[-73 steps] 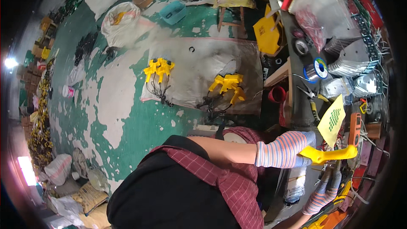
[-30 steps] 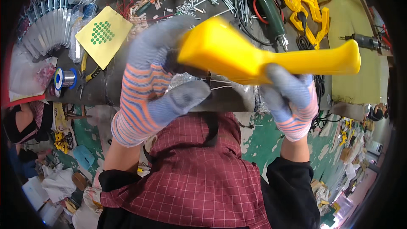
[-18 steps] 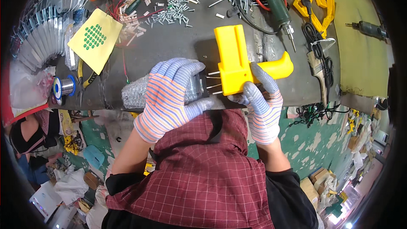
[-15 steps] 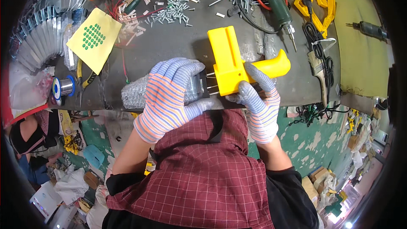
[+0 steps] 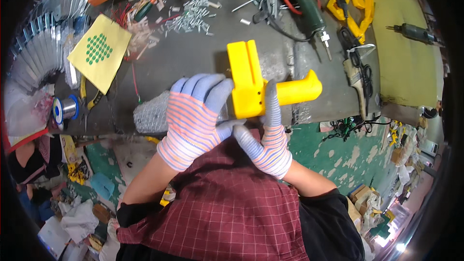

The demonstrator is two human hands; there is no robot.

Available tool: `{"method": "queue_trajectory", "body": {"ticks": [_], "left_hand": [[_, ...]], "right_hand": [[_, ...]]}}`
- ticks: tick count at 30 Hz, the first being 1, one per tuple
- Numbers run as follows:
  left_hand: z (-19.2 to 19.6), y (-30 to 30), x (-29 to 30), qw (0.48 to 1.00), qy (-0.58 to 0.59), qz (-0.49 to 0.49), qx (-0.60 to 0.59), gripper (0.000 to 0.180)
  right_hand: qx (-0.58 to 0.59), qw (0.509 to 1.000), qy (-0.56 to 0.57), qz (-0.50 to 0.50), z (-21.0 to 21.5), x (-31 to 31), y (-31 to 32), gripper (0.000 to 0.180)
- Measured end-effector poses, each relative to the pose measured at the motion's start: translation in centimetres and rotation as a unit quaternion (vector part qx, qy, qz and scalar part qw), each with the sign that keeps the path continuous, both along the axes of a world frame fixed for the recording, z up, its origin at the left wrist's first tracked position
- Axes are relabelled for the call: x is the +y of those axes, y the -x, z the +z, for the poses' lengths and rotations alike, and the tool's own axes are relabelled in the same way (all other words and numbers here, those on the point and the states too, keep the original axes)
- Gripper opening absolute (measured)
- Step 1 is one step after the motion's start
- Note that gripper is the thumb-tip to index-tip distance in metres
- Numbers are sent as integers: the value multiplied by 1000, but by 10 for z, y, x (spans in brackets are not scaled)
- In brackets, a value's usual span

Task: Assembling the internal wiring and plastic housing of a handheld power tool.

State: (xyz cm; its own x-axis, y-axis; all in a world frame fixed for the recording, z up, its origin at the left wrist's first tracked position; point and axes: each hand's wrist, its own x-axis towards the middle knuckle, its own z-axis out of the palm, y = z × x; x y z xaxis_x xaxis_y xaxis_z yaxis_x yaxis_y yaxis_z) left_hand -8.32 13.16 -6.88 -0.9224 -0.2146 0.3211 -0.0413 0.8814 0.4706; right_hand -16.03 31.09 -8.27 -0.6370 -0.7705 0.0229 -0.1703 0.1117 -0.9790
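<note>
Yellow housing (image 5: pixel 244 82): best kept square to bubble-wrapped part (image 5: pixel 152 114), clasped in left hand (image 5: pixel 193 116) at counter's near edge (image 5: pixel 113 128); can't tell right hand's (image 5: pixel 267 141) grip.

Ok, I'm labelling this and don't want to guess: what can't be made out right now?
In the head view:
Middle of the clear bubble-wrapped bundle: hidden by the striped-gloved left hand.
Far side of the yellow, handled plastic housing: turned away.
Back end of the dark-green power tool: cut off by the upper edge.
Head shapes of the small silver metal screws: too small.
</note>
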Motion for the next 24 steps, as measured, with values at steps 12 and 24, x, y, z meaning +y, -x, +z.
{"method": "queue_trajectory", "body": {"ticks": [12,24], "left_hand": [[4,-3,4,1000,15,13,10,68],[3,-3,5,999,22,25,16,68]], "right_hand": [[508,782,-349,-90,81,-82,222,55],[-205,953,200,-95,125,-18,241,38]]}}
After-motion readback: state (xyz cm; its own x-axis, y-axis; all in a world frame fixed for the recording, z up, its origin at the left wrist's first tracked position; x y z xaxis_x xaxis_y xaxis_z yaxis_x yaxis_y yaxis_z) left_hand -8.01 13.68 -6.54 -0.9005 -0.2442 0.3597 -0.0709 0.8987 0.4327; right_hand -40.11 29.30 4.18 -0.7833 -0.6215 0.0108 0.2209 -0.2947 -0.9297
